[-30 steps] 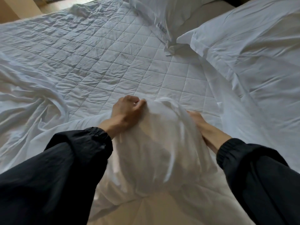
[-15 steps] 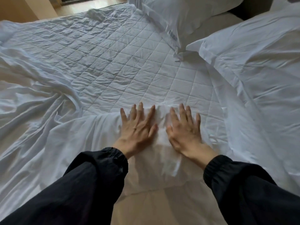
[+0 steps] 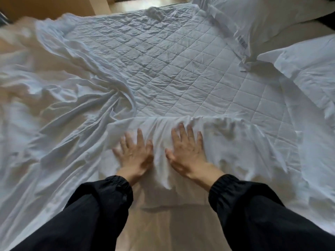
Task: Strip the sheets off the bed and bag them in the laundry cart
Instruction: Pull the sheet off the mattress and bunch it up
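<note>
— While both hands are pressed down on it, where is the sheet (image 3: pixel 59 127) actually lying? hard to make out tbh

— on the bed, all of it that can be seen. It's heaped in twisted folds over the left side and along the near edge, and one folded-over edge is laid across the quilted mattress pad (image 3: pixel 181 69) just past the fingertips. The pad is left bare across the middle and the far side

— and the hands, is anything being grabbed?

— nope, nothing is gripped or pinched. The left hand (image 3: pixel 135 156) and right hand (image 3: pixel 186 153) are placed palm down on that near fold, side by side but not touching, with a ridge of gathered cloth pushed up between them. The fingers (image 3: pixel 181 132) are held straight and spread apart on both. The left one is a bit blurred, so finer detail can't be told

— anything else on there?

— two white pillows: one (image 3: pixel 262 20) is seen at the far right corner, the other (image 3: pixel 308 69) nearer, over the pad's right edge. Both arms are covered to the wrist by black sleeves (image 3: pixel 87 214)
</note>
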